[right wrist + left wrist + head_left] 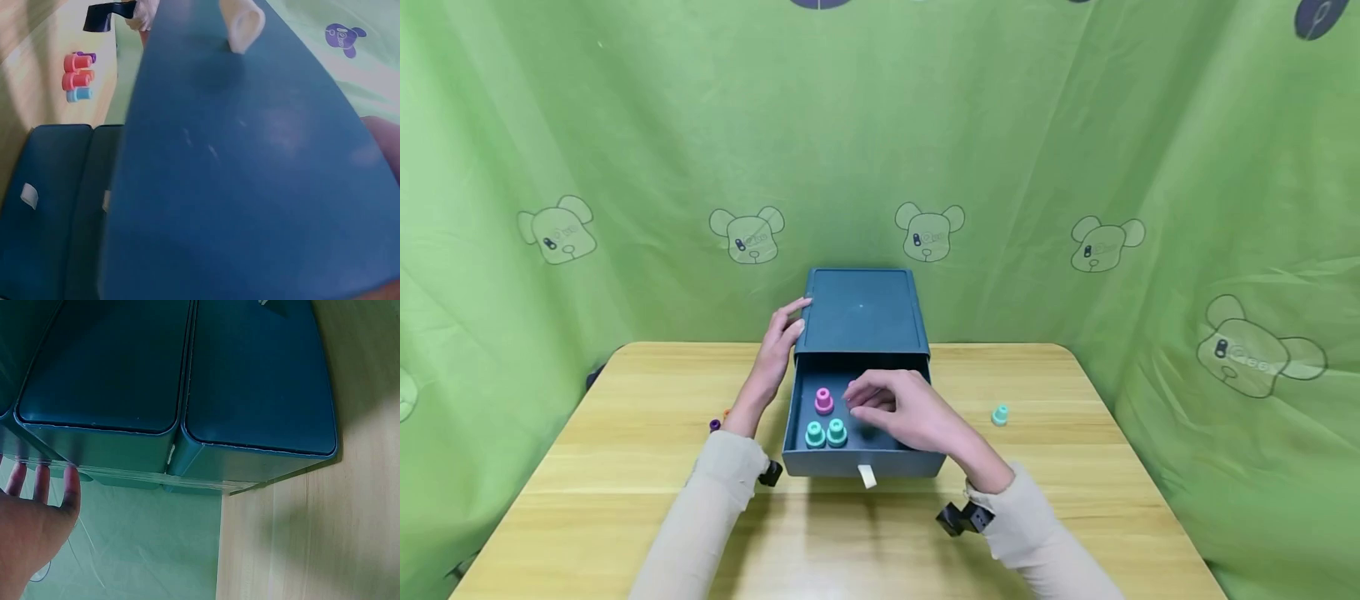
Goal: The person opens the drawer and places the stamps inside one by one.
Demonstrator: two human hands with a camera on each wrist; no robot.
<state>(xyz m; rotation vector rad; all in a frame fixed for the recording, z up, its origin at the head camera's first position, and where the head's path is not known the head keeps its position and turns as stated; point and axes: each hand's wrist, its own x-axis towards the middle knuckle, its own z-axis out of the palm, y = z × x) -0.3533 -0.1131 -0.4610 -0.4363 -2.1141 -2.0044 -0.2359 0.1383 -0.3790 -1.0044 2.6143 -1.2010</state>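
Observation:
A dark blue drawer cabinet (pixel 861 312) has its top drawer (pixel 902 463) pulled out. Inside stand a pink stepped peg (pixel 823 402) and two teal pegs (pixel 837 433), hollow at the top. My right hand (pixel 913 408) reaches into the drawer, fingers curled, pinching another pink peg (pixel 851 387) that they mostly hide. Against the cabinet's left side rests my left hand (pixel 775 350), its fingertips at the top edge. In the left wrist view its spread, straight fingers (pixel 71 487) touch the cabinet wall.
A teal peg (pixel 1000 415) stands on the wooden table (pixel 1045 500) to the right. Left of the cabinet are several pegs, among them red (pixel 76 81), blue (pixel 79 94) and purple (pixel 715 425). A white pull tab (pixel 867 476) sticks out from the drawer front. Green curtain (pixel 850 125) hangs behind.

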